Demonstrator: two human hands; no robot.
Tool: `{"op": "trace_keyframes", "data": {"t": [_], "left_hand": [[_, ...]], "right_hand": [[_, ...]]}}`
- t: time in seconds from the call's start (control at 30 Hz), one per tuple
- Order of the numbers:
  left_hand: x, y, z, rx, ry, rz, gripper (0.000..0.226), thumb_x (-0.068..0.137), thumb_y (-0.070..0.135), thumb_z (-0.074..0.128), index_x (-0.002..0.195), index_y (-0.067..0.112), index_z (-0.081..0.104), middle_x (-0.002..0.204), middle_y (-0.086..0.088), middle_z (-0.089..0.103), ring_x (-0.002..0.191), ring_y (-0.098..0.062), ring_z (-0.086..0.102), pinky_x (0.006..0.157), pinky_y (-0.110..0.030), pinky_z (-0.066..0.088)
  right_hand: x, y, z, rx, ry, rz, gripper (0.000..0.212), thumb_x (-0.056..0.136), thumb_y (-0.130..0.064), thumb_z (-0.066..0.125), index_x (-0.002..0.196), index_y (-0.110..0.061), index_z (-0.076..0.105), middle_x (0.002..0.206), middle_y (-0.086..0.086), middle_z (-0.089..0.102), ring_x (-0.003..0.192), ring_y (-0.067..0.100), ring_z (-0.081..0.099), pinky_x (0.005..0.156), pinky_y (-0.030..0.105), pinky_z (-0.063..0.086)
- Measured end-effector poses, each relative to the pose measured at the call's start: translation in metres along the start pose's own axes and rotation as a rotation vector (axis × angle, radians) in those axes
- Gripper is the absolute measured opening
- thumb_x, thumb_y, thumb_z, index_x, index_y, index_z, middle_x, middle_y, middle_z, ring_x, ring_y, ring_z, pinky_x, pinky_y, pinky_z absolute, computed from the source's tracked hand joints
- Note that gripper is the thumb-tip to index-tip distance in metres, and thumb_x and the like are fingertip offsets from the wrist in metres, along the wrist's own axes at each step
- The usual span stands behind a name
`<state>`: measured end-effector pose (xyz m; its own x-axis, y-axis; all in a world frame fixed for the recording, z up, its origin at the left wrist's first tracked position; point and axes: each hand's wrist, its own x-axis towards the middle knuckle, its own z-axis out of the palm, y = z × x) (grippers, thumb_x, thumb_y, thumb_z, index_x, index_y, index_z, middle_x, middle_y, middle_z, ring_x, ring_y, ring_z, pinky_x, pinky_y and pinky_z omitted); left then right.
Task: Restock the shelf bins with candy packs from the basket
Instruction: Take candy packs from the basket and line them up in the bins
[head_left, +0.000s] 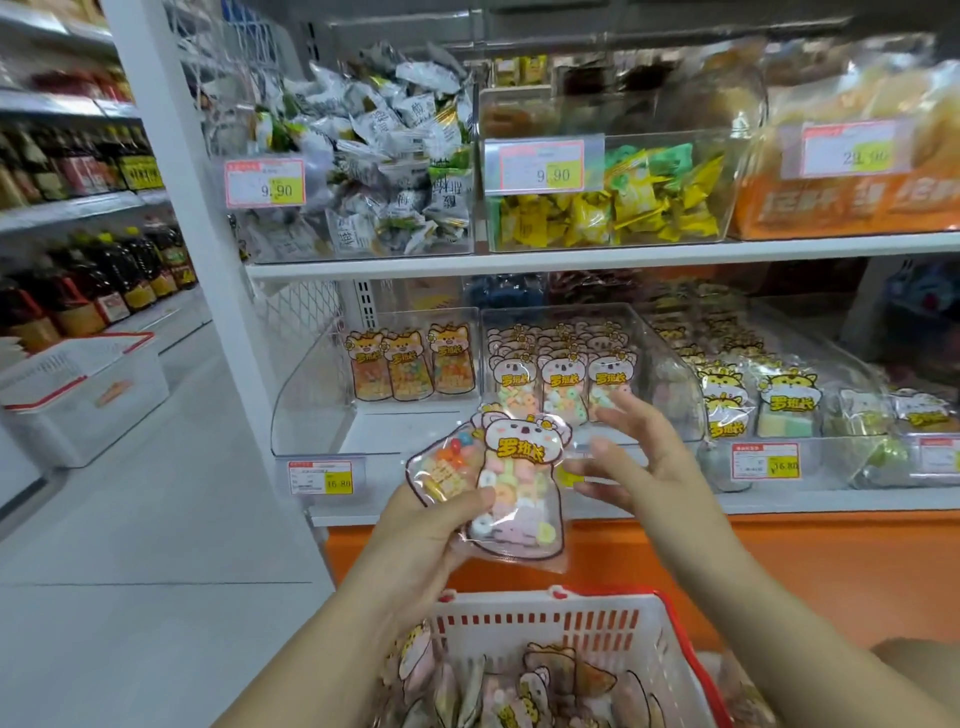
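Observation:
My left hand (434, 525) grips two clear candy packs (511, 483) by their lower left side, a koala-print pack of pastel rings in front and a second pack behind it. My right hand (636, 457) hovers open just right of the packs, fingers spread, touching nothing. Both hands are in front of the lower shelf's clear bins: the left bin (311, 410) holds three fox-print packs at its back, the middle bin (670, 364) holds several koala-print packs. Below, the white basket (545, 618) with red handles holds several more packs.
A right-hand bin (810, 447) holds tiger-print packs. The upper shelf (571, 258) carries bins of wrapped sweets with price tags. A white upright post (208, 260) stands left of the shelf, bottles line the left aisle shelves, and a second white basket (78, 395) sits there.

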<state>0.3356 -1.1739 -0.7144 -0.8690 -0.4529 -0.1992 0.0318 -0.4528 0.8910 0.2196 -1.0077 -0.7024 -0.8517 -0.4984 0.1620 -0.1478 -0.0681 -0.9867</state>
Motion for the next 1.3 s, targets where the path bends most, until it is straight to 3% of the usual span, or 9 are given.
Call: {"op": "trace_keyframes", "data": {"t": [0.1, 0.27, 0.5, 0.63, 0.8, 0.9, 1.07, 1.23, 1.3], "left_hand": [[0.012, 0.009, 0.012, 0.174, -0.032, 0.081, 0.04, 0.087, -0.006, 0.066, 0.123, 0.011, 0.064, 0.109, -0.01, 0.076, 0.101, -0.029, 0.073, 0.083, -0.044, 0.059], [0.044, 0.028, 0.03, 0.088, 0.006, 0.159, 0.03, 0.097, 0.021, 0.063, 0.126, 0.014, 0.064, 0.112, -0.008, 0.075, 0.104, -0.025, 0.073, 0.092, -0.048, 0.057], [0.112, 0.057, 0.012, -0.178, 0.197, 0.151, 0.032, 0.097, 0.015, 0.06, 0.129, 0.008, 0.061, 0.109, -0.012, 0.076, 0.095, -0.023, 0.075, 0.068, -0.037, 0.063], [0.143, 0.066, -0.018, -0.217, 0.31, 0.084, 0.027, 0.093, 0.017, 0.066, 0.12, 0.014, 0.067, 0.103, -0.006, 0.074, 0.082, -0.017, 0.068, 0.047, -0.023, 0.052], [0.168, 0.066, -0.039, -0.237, 0.316, 0.067, 0.038, 0.092, 0.008, 0.066, 0.129, 0.015, 0.063, 0.105, -0.008, 0.076, 0.092, -0.021, 0.072, 0.089, -0.043, 0.056], [0.175, 0.066, -0.054, -0.209, 0.298, 0.039, 0.034, 0.093, 0.0, 0.06, 0.125, 0.011, 0.062, 0.096, -0.012, 0.076, 0.082, -0.025, 0.073, 0.085, -0.044, 0.056], [0.202, 0.067, -0.084, -0.037, 0.302, -0.108, 0.035, 0.093, -0.011, 0.048, 0.124, 0.0, 0.06, 0.112, -0.023, 0.07, 0.105, -0.037, 0.067, 0.087, -0.048, 0.058], [0.243, 0.057, -0.077, 0.214, 0.332, -0.16, 0.015, 0.098, 0.0, 0.057, 0.098, 0.015, 0.058, 0.086, -0.007, 0.066, 0.074, -0.019, 0.06, 0.061, -0.028, 0.048], [0.267, 0.058, -0.077, 0.218, 0.35, -0.189, 0.012, 0.097, 0.0, 0.06, 0.1, 0.011, 0.057, 0.095, -0.013, 0.067, 0.082, -0.023, 0.063, 0.063, -0.03, 0.053]], "right_hand": [[0.028, -0.004, 0.004, -0.184, -0.052, 0.097, 0.074, 0.08, -0.028, 0.081, 0.14, -0.038, 0.039, 0.127, -0.009, 0.049, 0.088, 0.006, 0.069, 0.078, 0.025, 0.058], [0.074, -0.013, 0.004, -0.21, -0.027, 0.05, 0.052, 0.075, -0.015, 0.085, 0.116, -0.031, 0.057, 0.122, 0.002, 0.057, 0.088, 0.015, 0.069, 0.074, 0.032, 0.06], [0.15, -0.006, -0.029, -0.255, 0.239, -0.009, 0.051, 0.072, -0.006, 0.085, 0.11, -0.016, 0.053, 0.107, 0.009, 0.062, 0.082, 0.017, 0.061, 0.062, 0.023, 0.056], [0.184, 0.025, -0.017, -0.57, 0.196, -0.019, 0.053, 0.071, -0.016, 0.086, 0.109, -0.022, 0.049, 0.11, 0.002, 0.06, 0.095, 0.021, 0.059, 0.08, 0.034, 0.048], [0.221, 0.065, 0.027, -0.789, -0.013, -0.03, 0.052, 0.077, -0.021, 0.081, 0.118, -0.025, 0.048, 0.105, -0.005, 0.058, 0.092, 0.02, 0.058, 0.076, 0.033, 0.048], [0.236, 0.085, 0.039, -0.956, -0.081, -0.026, 0.044, 0.082, -0.017, 0.074, 0.12, -0.02, 0.052, 0.097, 0.0, 0.061, 0.087, 0.022, 0.059, 0.072, 0.032, 0.047], [0.242, 0.089, 0.035, -1.266, 0.005, -0.097, 0.046, 0.08, -0.031, 0.073, 0.123, -0.026, 0.056, 0.12, 0.001, 0.06, 0.106, 0.024, 0.061, 0.081, 0.035, 0.053], [0.241, 0.093, 0.039, -1.146, 0.007, -0.064, 0.05, 0.078, -0.024, 0.073, 0.124, -0.024, 0.053, 0.124, 0.003, 0.053, 0.107, 0.027, 0.06, 0.085, 0.039, 0.052], [0.241, 0.095, 0.04, -1.128, 0.016, -0.071, 0.049, 0.077, -0.023, 0.072, 0.123, -0.024, 0.053, 0.123, 0.003, 0.054, 0.106, 0.028, 0.061, 0.086, 0.04, 0.052]]}}
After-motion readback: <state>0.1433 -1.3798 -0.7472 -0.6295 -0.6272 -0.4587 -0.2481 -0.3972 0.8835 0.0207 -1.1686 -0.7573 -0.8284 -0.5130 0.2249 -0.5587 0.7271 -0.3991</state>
